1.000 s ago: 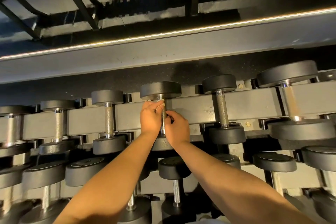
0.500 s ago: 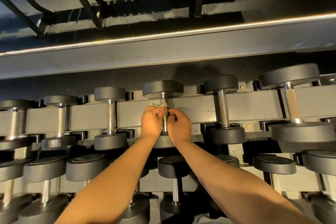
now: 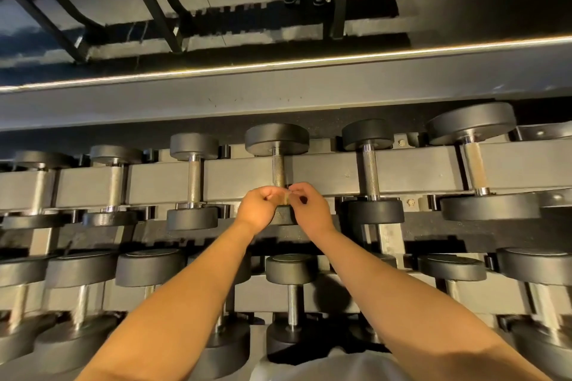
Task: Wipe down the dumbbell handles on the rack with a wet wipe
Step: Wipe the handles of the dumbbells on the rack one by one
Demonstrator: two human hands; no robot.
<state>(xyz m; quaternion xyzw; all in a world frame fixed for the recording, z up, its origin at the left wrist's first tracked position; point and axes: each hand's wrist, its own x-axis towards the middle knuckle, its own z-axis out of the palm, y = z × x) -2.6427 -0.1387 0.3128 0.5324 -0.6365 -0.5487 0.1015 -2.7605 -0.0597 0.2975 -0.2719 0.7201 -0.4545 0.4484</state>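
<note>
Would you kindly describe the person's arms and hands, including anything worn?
The left forearm and right forearm are bare: no sleeves, watch or bands. The left hand and right hand wear no gloves or visible rings. A pale garment shows at the bottom edge.

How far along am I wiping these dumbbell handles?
Done: cannot tell; no handle looks wet. In hand: left hand and right hand pinch a small pale wipe at the near end of the middle knurled steel handle. Left: likely the neighbouring handles on both rows.
</note>
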